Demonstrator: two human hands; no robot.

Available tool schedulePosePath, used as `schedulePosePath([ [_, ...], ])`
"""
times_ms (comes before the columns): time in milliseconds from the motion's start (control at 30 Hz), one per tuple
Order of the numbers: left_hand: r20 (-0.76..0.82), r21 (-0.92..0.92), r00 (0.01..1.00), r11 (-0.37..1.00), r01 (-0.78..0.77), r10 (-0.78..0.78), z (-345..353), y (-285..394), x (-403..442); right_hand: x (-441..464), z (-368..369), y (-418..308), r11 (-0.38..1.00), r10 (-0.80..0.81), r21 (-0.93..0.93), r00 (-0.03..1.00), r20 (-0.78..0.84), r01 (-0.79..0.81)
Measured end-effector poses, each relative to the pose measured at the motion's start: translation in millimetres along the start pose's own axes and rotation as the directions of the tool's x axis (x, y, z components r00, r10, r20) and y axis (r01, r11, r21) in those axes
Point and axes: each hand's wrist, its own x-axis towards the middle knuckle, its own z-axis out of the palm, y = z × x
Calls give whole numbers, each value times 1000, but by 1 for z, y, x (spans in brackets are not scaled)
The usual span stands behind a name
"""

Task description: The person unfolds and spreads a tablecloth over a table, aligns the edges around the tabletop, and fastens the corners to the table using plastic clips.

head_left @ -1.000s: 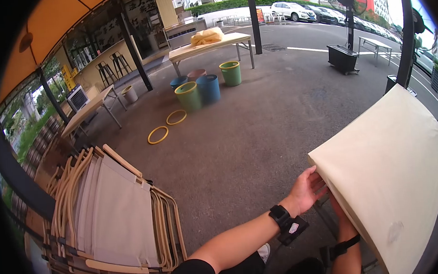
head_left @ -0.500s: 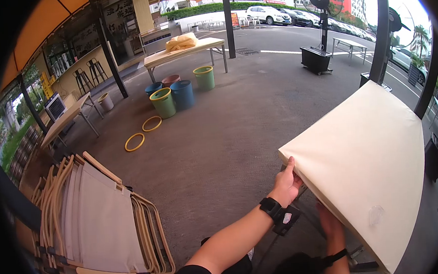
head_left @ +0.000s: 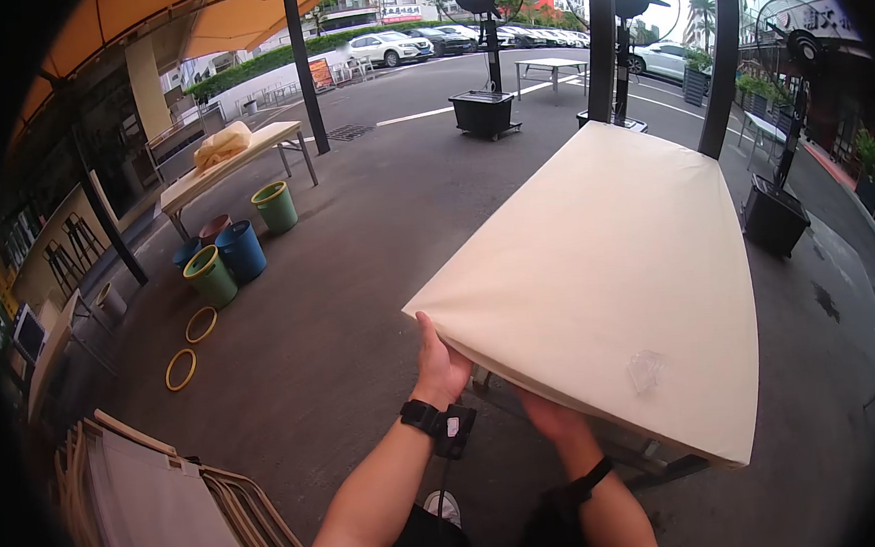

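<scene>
A cream tablecloth (head_left: 598, 274) is stretched tight over a table, its edge folded down along the near side. My left hand (head_left: 443, 368) grips the cloth at the near left corner, thumb against the corner and fingers beneath the edge. Creases fan out from that corner. My right hand (head_left: 554, 417) reaches up under the near edge of the same table; its fingers are hidden by the cloth, so their grip does not show. A metal table leg (head_left: 649, 456) is partly visible below. A small faint wrinkled patch (head_left: 646, 369) marks the cloth near its right end.
Folded chairs (head_left: 161, 501) are stacked at lower left. Beyond them lie yellow rings (head_left: 181, 370) and several bins (head_left: 210, 277). Another table (head_left: 269, 138) carries a bundled cloth (head_left: 221, 144). Dark posts (head_left: 604, 53) and a fan (head_left: 484, 110) stand behind my table.
My view has turned to the right, so the table and both hands appear further left. The left hand stays at the corner and the right hand stays under the near edge.
</scene>
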Motion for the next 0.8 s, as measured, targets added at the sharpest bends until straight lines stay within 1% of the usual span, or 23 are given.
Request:
schedulePosePath([
  [33,18,16,1000,1000,6,-6,1,0,0,-2,4,-6,876,-112,-471,994,18,107],
  [67,23,14,1000,1000,15,-16,-2,-1,4,-3,8,-11,969,48,242,998,31,-54],
  [100,30,4,999,1000,24,-24,-7,-3,10,-4,11,-14,535,151,820,978,146,-205],
  [200,46,1,997,998,63,-63,-7,-6,14,-9,12,-17,529,148,823,977,151,-207],
  [233,36,-2,998,999,53,-53,-5,-6,15,-12,12,-12,538,154,819,978,141,-202],
  [300,18,-6,999,999,47,-47,-6,-6,18,-17,13,2,717,133,679,987,89,-158],
  [333,18,-10,998,998,54,-54,-4,-7,18,-21,15,-4,720,136,676,987,83,-157],
  [400,-2,-15,999,999,52,-52,-1,-7,16,-31,22,-29,805,56,589,997,48,-73],
  [433,-1,-14,998,998,58,-58,-2,-7,16,-34,27,-38,806,58,588,997,42,-71],
  [500,-33,-7,999,1000,28,-29,-4,-8,18,-35,37,-53,760,108,649,990,-88,-26],
  [533,-28,-7,999,999,40,-40,-5,-7,19,-33,43,-58,764,107,645,989,-99,-18],
  [600,-33,54,999,998,14,-12,-9,-8,19,-30,51,-64,678,163,734,968,-193,32],
  [667,-43,82,999,996,33,-29,-8,-8,13,-28,53,-59,690,161,722,962,-220,50],
  [733,9,63,999,997,52,-53,-9,-9,9,-25,54,-62,634,180,771,956,-231,67],
  [800,19,74,995,993,94,-96,-4,-11,4,-23,56,-59,662,174,744,946,-274,94],
])
